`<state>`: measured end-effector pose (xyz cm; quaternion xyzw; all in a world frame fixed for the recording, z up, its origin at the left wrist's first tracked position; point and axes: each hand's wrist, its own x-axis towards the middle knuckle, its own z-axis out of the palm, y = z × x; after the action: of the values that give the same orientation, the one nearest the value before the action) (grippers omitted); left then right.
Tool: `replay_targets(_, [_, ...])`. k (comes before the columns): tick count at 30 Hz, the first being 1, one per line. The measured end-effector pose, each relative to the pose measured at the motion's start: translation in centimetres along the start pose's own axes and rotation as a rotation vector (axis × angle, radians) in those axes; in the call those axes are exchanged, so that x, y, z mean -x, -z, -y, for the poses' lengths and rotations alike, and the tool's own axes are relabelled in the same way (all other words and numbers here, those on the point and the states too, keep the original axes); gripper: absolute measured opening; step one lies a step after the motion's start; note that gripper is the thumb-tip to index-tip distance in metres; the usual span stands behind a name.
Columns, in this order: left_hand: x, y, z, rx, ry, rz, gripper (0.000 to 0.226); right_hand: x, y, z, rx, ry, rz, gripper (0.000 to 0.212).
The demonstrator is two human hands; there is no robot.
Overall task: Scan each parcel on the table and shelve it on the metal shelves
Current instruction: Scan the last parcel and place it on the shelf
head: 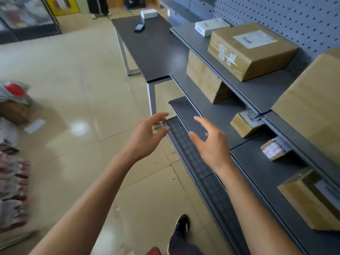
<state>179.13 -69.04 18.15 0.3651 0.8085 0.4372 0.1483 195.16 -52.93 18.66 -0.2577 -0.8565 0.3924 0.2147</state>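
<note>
Your left hand (pixel 147 135) and right hand (pixel 211 144) hang apart in the air with fingers loosely spread, holding nothing, over the front edge of the dark grey metal shelves (pixel 257 94). Far beyond your hands, a small white parcel box (pixel 149 13) sits at the far end of the long black table (pixel 152 52), with a dark handheld scanner (pixel 139 27) lying just in front of it. Beside your right hand, a taped brown cardboard box (pixel 250 50) rests on the upper shelf.

Site: I'm in a parcel depot | metal shelves (pixel 253 92) on pegboard (pixel 287 17) | labelled cardboard parcels (pixel 252 50) | scanner (pixel 139 27) on desk (pixel 152 46)
</note>
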Motion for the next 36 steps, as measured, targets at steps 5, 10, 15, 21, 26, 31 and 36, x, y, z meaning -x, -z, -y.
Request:
replay_targets(5, [-3.5,1.0,2.1,-0.02,0.082,-0.06,0.049,-6.1,-1.6,-0.7,-0.033,0.029,0.07,0.048])
replay_targets(10, [-7.0,3.7,4.1,-0.024,0.125,-0.141,0.052,-11.6,-4.2,1.1,-0.068,0.065,0.133,0.048])
replay_targets(15, [-11.5,7.3,7.3,0.0,0.145,-0.195,0.051,-17.6,-8.0,3.4,-0.027,0.103,0.167,0.049])
replay_targets(21, [-17.6,13.2,11.4,0.025,0.15,-0.198,0.044,-24.6,-13.2,7.7,-0.005,0.105,0.166,0.046])
replay_targets(26, [-21.9,17.9,13.4,0.039,0.144,-0.198,0.042,-29.5,-17.1,10.8,0.002,0.122,0.157,0.046])
replay_targets(31, [-25.1,21.1,14.9,0.022,0.138,-0.2,0.044,-33.1,-20.2,11.8,-0.011,0.125,0.17,0.047])
replay_targets(36, [-28.6,23.2,17.4,0.013,0.169,-0.217,0.045,-37.9,-22.8,11.7,-0.018,0.134,0.175,0.047])
